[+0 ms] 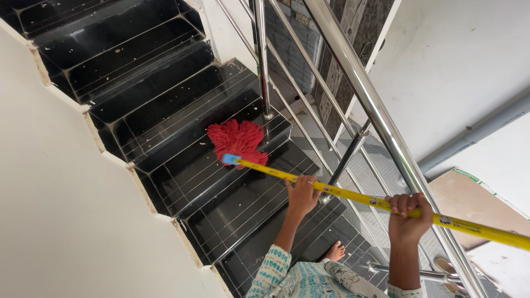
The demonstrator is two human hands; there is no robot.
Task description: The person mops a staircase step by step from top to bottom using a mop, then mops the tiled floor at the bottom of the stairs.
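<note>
I hold a mop with a long yellow handle (353, 195) that runs from lower right up to the left. Its red string head (237, 141) rests on a black tiled stair step (182, 132) near the railing post. My left hand (302, 196) grips the handle at its middle. Further back along the handle, my right hand (408, 212) is closed around it. A bare foot (334, 251) stands on a lower step, below a patterned teal and white garment (309, 278).
A steel railing (381, 121) with slanted bars runs along the right side of the stairs. A cream wall (61, 209) borders the steps on the left. The black steps carry white specks. A grey pipe (475, 132) crosses the white wall at right.
</note>
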